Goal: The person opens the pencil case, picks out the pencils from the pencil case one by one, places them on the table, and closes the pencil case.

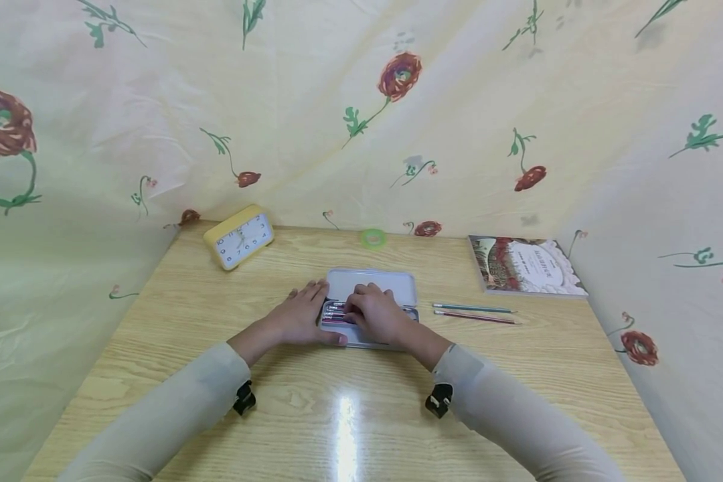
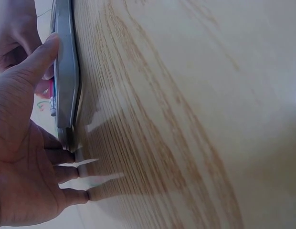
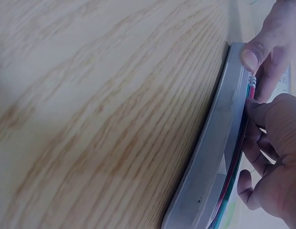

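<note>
A shallow metal pencil case [image 1: 360,337] lies on the table with its lid [image 1: 401,286] folded back. Inside are several pencils [image 1: 335,314] with metal-banded eraser ends. My left hand [image 1: 300,318] is at the case's left end, fingers extended, its thumb [image 2: 43,55] pressing the front rim. Reaching into the case, my right hand [image 1: 381,317] has curled fingers and pinches a pencil [image 3: 251,88] near its eraser end; the fingers partly cover the other pencils.
To the right lie a teal pencil [image 1: 472,308] and a dark red pencil [image 1: 476,316]. A booklet [image 1: 527,266] is at the back right, a yellow alarm clock [image 1: 241,237] at the back left. Behind the case sits a green ring [image 1: 373,231]. Floral cloth [image 1: 313,120] surrounds the table.
</note>
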The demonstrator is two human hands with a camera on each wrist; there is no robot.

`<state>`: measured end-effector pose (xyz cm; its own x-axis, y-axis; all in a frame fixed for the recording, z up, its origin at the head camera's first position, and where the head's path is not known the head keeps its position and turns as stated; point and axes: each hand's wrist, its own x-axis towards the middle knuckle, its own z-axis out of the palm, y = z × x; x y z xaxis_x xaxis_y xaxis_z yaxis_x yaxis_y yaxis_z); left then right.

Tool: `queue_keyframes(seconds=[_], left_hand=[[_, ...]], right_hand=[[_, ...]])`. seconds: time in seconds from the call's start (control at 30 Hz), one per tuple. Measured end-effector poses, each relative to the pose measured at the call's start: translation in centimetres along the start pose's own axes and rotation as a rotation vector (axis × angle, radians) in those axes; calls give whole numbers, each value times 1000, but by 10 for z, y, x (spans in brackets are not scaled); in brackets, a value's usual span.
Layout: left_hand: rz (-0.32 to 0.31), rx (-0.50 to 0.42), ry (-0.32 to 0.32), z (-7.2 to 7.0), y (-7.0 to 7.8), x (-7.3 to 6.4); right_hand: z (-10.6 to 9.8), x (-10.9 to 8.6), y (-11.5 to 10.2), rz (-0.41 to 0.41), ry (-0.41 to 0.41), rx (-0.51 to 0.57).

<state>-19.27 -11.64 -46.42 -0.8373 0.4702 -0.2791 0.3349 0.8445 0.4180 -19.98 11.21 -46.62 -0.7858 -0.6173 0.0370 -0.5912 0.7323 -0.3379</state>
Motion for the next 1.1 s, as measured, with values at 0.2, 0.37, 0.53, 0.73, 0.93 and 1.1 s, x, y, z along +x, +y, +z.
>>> queue_keyframes(seconds=[0.2,0.37,0.53,0.73,0.93,1.1], left_hand=[[-5,-9,-3,0,1,-1],[-7,-7,-1,0,1,-2],[-9,-5,0,2,0,-1],[-10,-2,7,3,-1,1],[-13,-22,5,3,-1,1],[-14,-30,-1,2,-1,1]], right_hand=[[-1,-1,-1,-17,10,-11],[-1,-2,-2,-34,39,-62],[-8,-4,-1,-27,71,-97],[-22,-8,6,21,69,-38],[-34,-12,25,83,34,146],[-46,-19,42,117,17,255]])
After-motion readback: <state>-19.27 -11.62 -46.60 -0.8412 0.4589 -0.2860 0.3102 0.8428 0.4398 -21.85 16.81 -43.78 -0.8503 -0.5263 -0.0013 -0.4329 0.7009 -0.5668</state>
